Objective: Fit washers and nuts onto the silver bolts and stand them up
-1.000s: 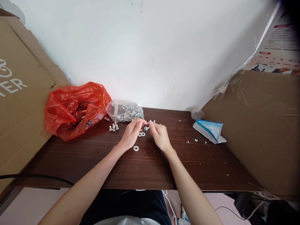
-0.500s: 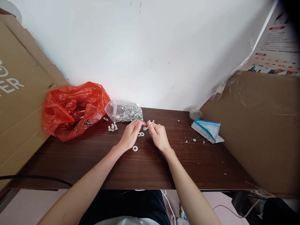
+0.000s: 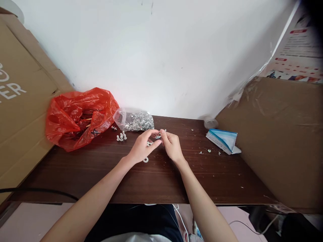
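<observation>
In the middle of the dark desk, my right hand (image 3: 171,145) pinches a small metal bolt (image 3: 158,136) that points left out of the fingers. My left hand (image 3: 141,146) faces it, thumb and fingers parted around the bolt's end; whether a fingertip touches it I cannot tell. Under the left hand lie flat washers (image 3: 149,143), partly covered, and one more washer (image 3: 145,160) rests nearer me. Several bolts (image 3: 121,136) stand together to the left of my hands. A clear bag (image 3: 140,121) full of small metal parts lies just behind the left hand.
A red plastic bag (image 3: 78,117) sits open at the left, beside a cardboard box (image 3: 25,111). On the right are a blue-and-white packet (image 3: 223,139), a clear cup (image 3: 210,122) and another cardboard panel (image 3: 272,134). A white wall (image 3: 161,60) closes off the back.
My left thumb has moved down and away from the fingers, so the left hand has opened. The right hand keeps its pinch on the bolt, nearly in place.
</observation>
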`<state>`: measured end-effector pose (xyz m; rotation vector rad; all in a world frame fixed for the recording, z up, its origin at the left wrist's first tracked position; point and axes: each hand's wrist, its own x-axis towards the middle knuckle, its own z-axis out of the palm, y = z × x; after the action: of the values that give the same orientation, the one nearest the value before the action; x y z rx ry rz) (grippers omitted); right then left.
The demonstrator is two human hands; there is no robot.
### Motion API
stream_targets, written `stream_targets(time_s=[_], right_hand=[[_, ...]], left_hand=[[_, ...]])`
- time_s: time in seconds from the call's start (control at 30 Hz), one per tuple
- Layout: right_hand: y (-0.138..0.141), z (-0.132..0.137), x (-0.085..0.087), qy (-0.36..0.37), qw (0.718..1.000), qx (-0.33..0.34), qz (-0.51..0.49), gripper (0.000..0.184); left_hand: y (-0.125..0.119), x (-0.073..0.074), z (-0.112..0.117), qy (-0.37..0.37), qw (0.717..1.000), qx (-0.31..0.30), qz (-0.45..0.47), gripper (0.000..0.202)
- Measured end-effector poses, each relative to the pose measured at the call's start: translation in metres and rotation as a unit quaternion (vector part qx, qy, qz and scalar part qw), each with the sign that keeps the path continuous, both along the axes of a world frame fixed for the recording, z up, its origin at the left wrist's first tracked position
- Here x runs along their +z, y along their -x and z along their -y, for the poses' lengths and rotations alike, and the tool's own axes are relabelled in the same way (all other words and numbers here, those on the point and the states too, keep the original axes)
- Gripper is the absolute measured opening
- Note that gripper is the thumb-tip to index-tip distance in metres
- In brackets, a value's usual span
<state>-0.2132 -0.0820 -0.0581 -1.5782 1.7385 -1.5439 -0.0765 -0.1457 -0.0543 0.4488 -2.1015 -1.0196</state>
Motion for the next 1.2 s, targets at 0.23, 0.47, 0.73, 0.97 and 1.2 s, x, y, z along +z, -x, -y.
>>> stream_targets(time_s=[0.23, 0.47, 0.73, 0.97, 1.2], right_hand=[[0.0005, 0.0023, -0.0036, -0.008, 1.000, 0.013, 0.019, 0.055], [-0.0025, 0.0025, -0.0019, -0.004, 1.000, 0.008, 0.012, 0.055], [-0.0024, 0.0038, -0.0038, 0.004, 1.000, -0.005, 0.016, 0.054], [-0.0007, 0.0047, -0.0040, -0.007, 0.999, -0.011, 0.038, 0.055], [-0.0004, 0.0057, -0.0047, -0.005, 0.998, -0.008, 0.058, 0.055]], left_hand=[[0.0001, -0.0041, 0.0010, 0.071, 0.997, 0.034, -0.011, 0.019], [0.0020, -0.0005, -0.0022, 0.041, 0.998, 0.044, -0.021, 0.014], [0.0018, 0.0013, -0.0026, -0.030, 0.999, 0.031, 0.011, 0.025], [0.0029, -0.0032, 0.0002, -0.041, 0.997, 0.060, -0.031, 0.031], [0.0048, -0.0048, 0.0040, -0.198, 0.973, 0.021, -0.116, 0.029]])
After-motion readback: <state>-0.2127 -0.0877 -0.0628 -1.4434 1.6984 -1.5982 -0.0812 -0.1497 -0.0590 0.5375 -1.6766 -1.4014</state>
